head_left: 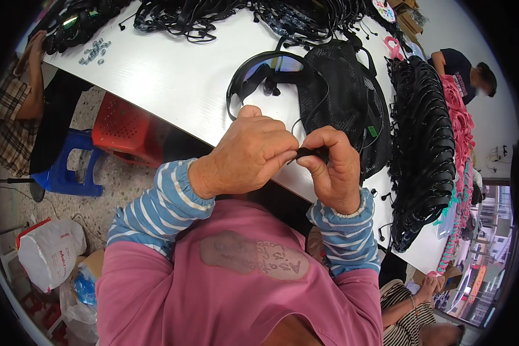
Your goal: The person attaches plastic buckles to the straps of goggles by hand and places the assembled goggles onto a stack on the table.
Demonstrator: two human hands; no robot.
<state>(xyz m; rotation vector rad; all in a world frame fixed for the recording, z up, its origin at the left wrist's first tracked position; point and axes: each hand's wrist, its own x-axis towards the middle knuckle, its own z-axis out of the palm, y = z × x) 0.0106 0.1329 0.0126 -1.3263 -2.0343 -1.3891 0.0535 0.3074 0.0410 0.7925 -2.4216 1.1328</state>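
Observation:
Both my hands meet over the table's near edge, working on a small black piece (309, 152). My left hand (245, 150) is closed, its thumb and fingertips pinching at the piece's left end. Curled on the other side, my right hand (333, 164) grips it between thumb and forefinger. Fingers cover much of it, so its exact kind is hidden. Just beyond my hands lie black wraparound goggles (274, 64) with a shiny blue-violet lens. A thin black cord (297, 124) loops close by my fingers. A black mesh bag (343, 86) lies to the right of the goggles.
On the white table (155, 75), black corded pieces (184, 20) are heaped along the far side. A long black stack (421, 144) stands right, beside pink items (457, 115). Clear beads (95, 52) lie left. Red stool (124, 124) and blue stool (69, 164) stand below. People sit around.

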